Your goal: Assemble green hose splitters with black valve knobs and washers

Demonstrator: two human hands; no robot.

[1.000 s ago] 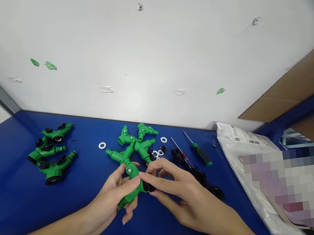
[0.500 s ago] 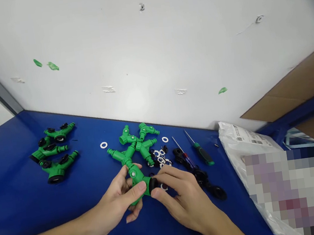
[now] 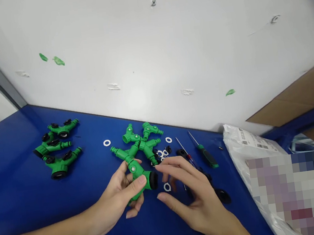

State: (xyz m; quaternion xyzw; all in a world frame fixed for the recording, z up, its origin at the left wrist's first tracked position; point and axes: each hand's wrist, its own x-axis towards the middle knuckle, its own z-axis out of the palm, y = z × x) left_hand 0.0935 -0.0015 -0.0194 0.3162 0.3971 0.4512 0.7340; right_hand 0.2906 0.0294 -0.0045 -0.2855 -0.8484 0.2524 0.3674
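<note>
My left hand [image 3: 126, 192] is closed round a green Y-shaped hose splitter [image 3: 138, 175], its thumb lying along the body. A black ring nut [image 3: 153, 180] sits on the splitter's right end, facing my right hand [image 3: 188, 192]. That hand is open, thumb and fingers apart, just right of the nut and not touching it. On the table below its fingertips lies a white washer [image 3: 167, 187]. Several more green splitters [image 3: 127, 152] without black knobs lie right behind my left hand.
At the left stand finished-looking splitters [image 3: 62, 165] with black knobs. Small white washers [image 3: 160, 154] and black parts lie behind my right hand. Beyond are a green-handled screwdriver [image 3: 207, 157], a red-handled one [image 3: 191, 160] and a white plastic bag [image 3: 245, 163]. A white wall [image 3: 136, 50] bounds the blue table [image 3: 77, 197].
My right hand has let go of the black ring nut and drawn off to the right, its fingers spreading. The left hand keeps hold of the splitter. The view has shifted slightly.
</note>
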